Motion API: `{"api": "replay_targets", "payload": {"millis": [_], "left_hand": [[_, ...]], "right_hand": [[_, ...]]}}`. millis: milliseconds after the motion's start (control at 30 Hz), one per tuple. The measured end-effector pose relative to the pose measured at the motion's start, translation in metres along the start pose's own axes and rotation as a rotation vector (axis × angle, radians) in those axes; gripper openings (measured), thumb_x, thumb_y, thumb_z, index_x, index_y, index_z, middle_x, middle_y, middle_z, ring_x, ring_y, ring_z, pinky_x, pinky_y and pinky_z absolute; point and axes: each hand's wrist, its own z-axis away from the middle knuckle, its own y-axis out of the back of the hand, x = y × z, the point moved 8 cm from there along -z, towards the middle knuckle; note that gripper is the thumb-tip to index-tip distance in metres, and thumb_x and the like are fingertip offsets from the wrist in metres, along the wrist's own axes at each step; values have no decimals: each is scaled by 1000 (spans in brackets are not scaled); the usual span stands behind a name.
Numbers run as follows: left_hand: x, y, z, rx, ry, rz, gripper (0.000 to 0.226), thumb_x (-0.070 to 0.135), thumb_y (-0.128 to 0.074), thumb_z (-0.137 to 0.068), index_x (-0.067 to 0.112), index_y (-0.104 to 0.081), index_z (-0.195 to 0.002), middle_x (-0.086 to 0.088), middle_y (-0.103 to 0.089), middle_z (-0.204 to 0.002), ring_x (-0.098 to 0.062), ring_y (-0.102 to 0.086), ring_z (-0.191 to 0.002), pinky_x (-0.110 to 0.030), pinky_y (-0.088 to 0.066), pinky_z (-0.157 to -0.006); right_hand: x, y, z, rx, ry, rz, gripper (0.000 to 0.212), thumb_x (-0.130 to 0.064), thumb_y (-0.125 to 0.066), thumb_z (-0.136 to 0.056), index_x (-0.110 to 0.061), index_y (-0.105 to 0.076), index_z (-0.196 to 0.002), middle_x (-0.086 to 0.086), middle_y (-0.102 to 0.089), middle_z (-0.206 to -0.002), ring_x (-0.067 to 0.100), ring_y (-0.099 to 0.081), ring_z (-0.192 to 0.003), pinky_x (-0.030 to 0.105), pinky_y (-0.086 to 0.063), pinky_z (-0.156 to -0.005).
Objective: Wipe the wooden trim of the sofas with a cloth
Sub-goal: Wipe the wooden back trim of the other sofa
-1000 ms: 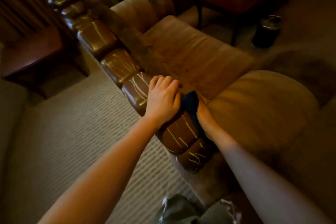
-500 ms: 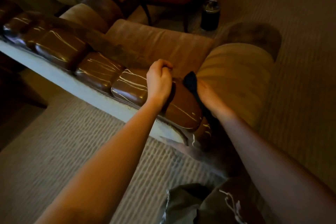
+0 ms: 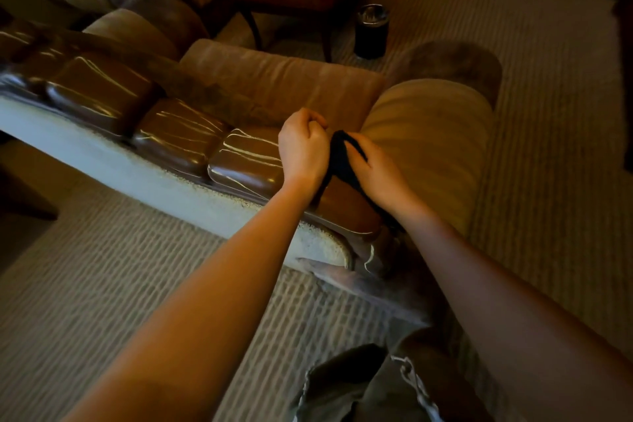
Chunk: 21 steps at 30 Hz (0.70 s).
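Your step in hand looks like regripping the cloth (image 3: 342, 161) above the trim (image 3: 246, 164), so gather it into a flat pad before you set it down again; a bunched strip would only touch the wood along a narrow line. The trim runs as a row of glossy brown blocks along the top of the sofa back, from about nine o'clock at the frame's edge down toward the centre, and its last block lies right under your wrists. When you go on, I would press the pad flat on that block and follow its rounded edges and the grooves between blocks, where dust is likely to sit. Your left hand (image 3: 303, 151) is curled into a loose fist with thumb and fingertips pinched together at the top, and seems to be nipping one end of the cloth, though the contact itself is hard to make out. Your right hand (image 3: 376, 171) sits just beside it at three o'clock, fingers curled around the dark cloth, which loops over its knuckles and trails down under the wrist. The two hands are nearly touching, both lifted just clear of the wood as far as I can judge. Keep the trailing end from dragging over the armrest (image 3: 428, 147) to the right.
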Motion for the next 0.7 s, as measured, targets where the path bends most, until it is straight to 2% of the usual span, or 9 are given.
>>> {"api": "replay_targets", "payload": {"millis": [67, 133, 200, 333, 400, 467, 567, 633, 700], "left_hand": [[-1, -1, 1, -6, -9, -6, 23, 0, -37, -88, 11, -56, -80, 3, -53, -76, -15, -51, -73, -29, -42, -66], [-2, -2, 2, -15, -13, 5, 24, -1, -36, -89, 11, -55, -80, 5, -51, -72, -11, -47, -66, -24, -37, -61], [-3, -1, 0, -3, -1, 30, 24, -1, -36, -89, 11, -55, -81, 5, -50, -70, -8, -44, -60, -19, -34, -56], [0, 0, -1, -11, 71, 115, 25, -2, -36, -89, 10, -55, -79, 3, -51, -71, -6, -45, -60, -13, -38, -52], [-3, 3, -10, -57, 194, 266, 27, -2, -35, -88, 12, -55, -77, 0, -53, -76, -9, -50, -68, -13, -44, -65], [-8, 16, -21, -70, 247, 362, 28, -1, -35, -88, 14, -56, -76, -1, -53, -77, -14, -52, -74, -26, -47, -77], [-10, 37, -28, -65, 94, 174, 31, 0, -35, -90, 16, -51, -68, 2, -46, -64, -8, -43, -57, -22, -38, -57], [-18, 41, -24, -55, 52, 128, 34, 1, -34, -91, 17, -46, -64, 3, -41, -59, -6, -36, -50, -21, -32, -52], [-22, 43, -26, -35, 59, 180, 35, 1, -34, -91, 17, -44, -62, 3, -39, -57, -7, -34, -49, -22, -31, -51]], "right_hand": [[13, 6, 6, 28, -104, -160, 38, -36, -35, -100, -22, -48, -133, 1, -56, -127, 17, -53, -114, 25, -40, -83], [23, 8, 24, 98, -156, -230, 40, -34, -36, -100, -20, -44, -137, 3, -49, -136, 18, -46, -124, 27, -39, -95], [17, 3, 47, 185, -92, -76, 46, -37, -37, -98, -18, -39, -140, 6, -39, -144, 21, -36, -132, 36, -33, -108], [-17, -4, 61, 270, 82, 303, 61, -51, -25, -89, -20, -44, -138, 10, -40, -143, 27, -36, -132, 46, -30, -107], [-23, -6, 38, 195, 125, 361, 56, -51, -26, -92, -24, -42, -138, 6, -42, -141, 24, -38, -130, 43, -32, -104], [-17, -10, 7, 35, 81, 254, 48, -47, -32, -96, -25, -41, -138, 3, -47, -137, 23, -44, -124, 40, -38, -99], [-7, -11, -15, -64, -36, 33, 45, -44, -35, -98, -23, -44, -136, 4, -54, -130, 23, -53, -116, 42, -46, -92], [-18, -7, 5, 49, 65, 156, 49, -48, -33, -95, -23, -44, -136, 4, -50, -134, 23, -49, -121, 40, -43, -96], [-36, -12, 37, 165, 211, 361, 55, -51, -31, -90, -22, -48, -134, 6, -47, -138, 25, -44, -126, 44, -38, -102]]}}
